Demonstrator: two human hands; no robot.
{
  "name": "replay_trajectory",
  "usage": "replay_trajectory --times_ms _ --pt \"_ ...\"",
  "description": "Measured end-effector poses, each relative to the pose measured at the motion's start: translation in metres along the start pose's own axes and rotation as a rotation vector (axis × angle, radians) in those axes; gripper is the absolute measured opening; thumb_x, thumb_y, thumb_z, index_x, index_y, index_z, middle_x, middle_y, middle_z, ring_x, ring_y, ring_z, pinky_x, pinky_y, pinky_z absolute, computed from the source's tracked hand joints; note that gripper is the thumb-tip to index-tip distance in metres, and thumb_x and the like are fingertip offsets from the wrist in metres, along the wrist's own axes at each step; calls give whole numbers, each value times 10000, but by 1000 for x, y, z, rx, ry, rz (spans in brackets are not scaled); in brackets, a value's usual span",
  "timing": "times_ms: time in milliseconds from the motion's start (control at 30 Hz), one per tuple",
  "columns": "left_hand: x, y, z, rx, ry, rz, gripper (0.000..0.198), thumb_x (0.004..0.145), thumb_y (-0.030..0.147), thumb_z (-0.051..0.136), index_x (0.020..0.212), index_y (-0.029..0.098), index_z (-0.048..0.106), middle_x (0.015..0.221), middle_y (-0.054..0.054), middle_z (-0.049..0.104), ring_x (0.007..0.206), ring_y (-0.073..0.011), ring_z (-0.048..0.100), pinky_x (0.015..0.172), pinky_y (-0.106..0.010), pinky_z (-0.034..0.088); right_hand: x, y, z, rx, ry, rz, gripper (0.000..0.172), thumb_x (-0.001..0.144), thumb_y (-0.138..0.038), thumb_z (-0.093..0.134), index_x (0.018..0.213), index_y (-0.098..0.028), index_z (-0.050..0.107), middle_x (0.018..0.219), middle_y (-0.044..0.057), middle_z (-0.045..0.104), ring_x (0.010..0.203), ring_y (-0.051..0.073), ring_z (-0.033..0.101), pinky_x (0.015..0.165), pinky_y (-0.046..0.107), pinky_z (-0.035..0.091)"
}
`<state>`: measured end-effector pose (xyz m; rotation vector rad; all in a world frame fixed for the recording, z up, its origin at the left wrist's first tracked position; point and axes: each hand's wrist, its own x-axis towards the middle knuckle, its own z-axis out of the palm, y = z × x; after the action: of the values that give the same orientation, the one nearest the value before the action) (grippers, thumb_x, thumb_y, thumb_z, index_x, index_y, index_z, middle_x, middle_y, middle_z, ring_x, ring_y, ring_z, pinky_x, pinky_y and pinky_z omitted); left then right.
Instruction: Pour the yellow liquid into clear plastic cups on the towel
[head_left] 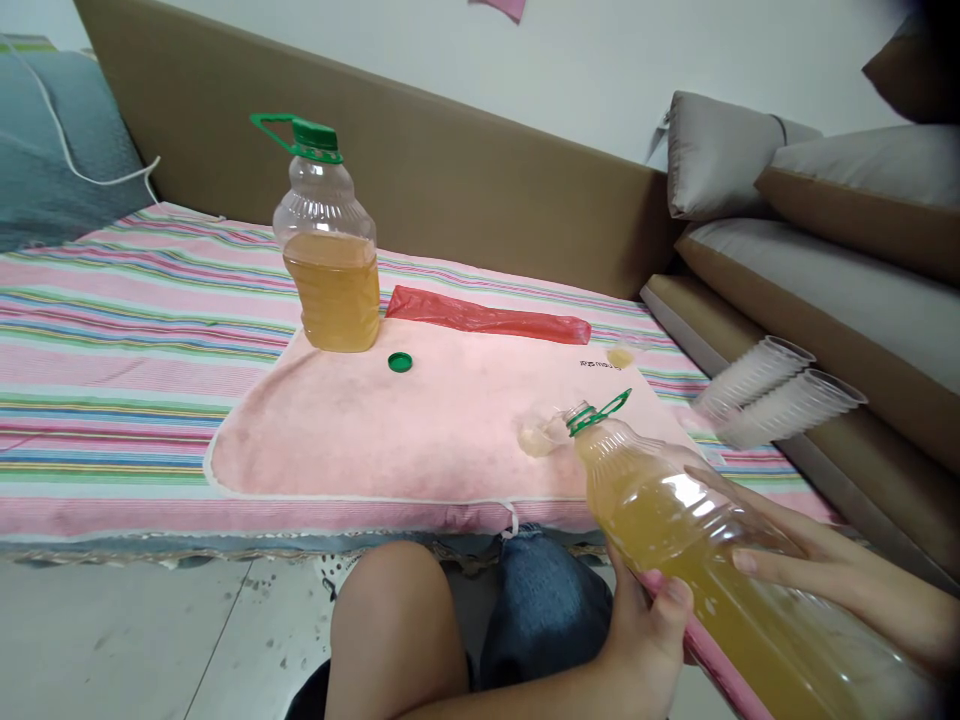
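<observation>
Bottle (660, 510) lies tilted in both your hands at 5 o'clock, long axis running toward 10 o'clock, open mouth just beside the small cup (538, 436) on the towel (375, 440). Your left hand (651, 625) grips underneath; right hand (825, 585) clasps on top.

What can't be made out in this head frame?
Head view:
tilted bottle: base cut off by the bottom-right edge.
left hand: most fingers hidden behind the bottle.
small cup at its mouth: fill level blurred.
print on the pink towel: too small to read.
</observation>
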<state>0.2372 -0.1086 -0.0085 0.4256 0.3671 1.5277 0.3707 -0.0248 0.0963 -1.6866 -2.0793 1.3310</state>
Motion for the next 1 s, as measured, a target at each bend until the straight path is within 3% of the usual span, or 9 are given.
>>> replay_trajectory --times_ms 233,533,800,1000 --pt "-1 2 0 50 9 13 905 694 775 615 1394 236 423 1400 -154 510 1279 -336 508 1152 -489 308 3 6 -2 3 -29 -12 892 772 -571 678 1543 -353 285 1624 -49 266 1498 282 210 1205 413 204" --pt "-1 2 1 30 -11 31 881 704 761 617 1387 240 420 1352 -152 554 1248 -338 536 1165 -516 271 2 12 -2 61 -29 -3 882 775 -539 701 1536 -389 280 1606 -57 322 1468 258 310 1178 370 274" --pt "0 4 1 -4 4 15 936 656 753 675 1395 242 415 1395 -155 513 1283 -334 504 1126 -468 346 4 10 -3 41 -23 -22 842 790 -544 688 1525 -399 303 1602 -61 331 1469 251 302 1167 354 278" --pt "-2 5 2 -22 -24 24 887 695 739 651 1401 259 412 1408 -148 503 1277 -329 511 1132 -475 338 4 13 -4 30 -22 -27 844 787 -545 689 1523 -409 299 1599 -61 339 1468 263 303 1167 383 281"
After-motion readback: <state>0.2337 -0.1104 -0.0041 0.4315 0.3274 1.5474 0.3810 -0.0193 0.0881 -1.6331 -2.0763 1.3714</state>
